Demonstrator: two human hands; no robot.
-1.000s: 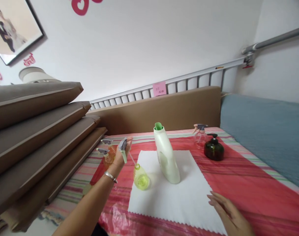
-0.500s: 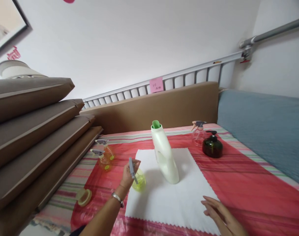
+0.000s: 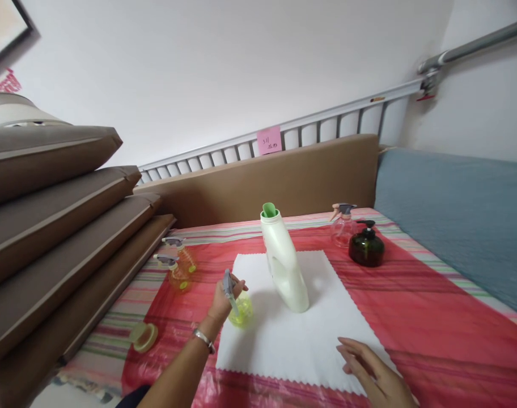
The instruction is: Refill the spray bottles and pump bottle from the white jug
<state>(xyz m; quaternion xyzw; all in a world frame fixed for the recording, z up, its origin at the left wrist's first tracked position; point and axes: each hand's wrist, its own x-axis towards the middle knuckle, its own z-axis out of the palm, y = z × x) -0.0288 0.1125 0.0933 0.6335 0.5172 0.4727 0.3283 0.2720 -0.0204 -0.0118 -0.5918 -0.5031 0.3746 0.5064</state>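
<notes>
My left hand (image 3: 221, 301) is closed round a grey trigger sprayer head (image 3: 228, 285) and holds it on top of a small yellow-green spray bottle (image 3: 241, 310), which stands at the left edge of a white cloth (image 3: 292, 334). A tall white detergent bottle (image 3: 284, 263) with a green spout stands on the cloth just right of it. My right hand (image 3: 371, 371) lies flat with fingers stretched out on the cloth's near right corner, holding nothing.
Two orange spray bottles (image 3: 177, 269) stand at the left on the red striped covering (image 3: 432, 317). A clear spray bottle (image 3: 341, 226) and a dark green pump bottle (image 3: 366, 246) stand at the back right. A round pale-green lid (image 3: 143, 336) lies near left. Stacked brown cushions (image 3: 50, 226) rise at left.
My left hand came down from in front of the orange bottles with the sprayer head and set it onto the yellow-green bottle. My right hand slid slightly left on the cloth.
</notes>
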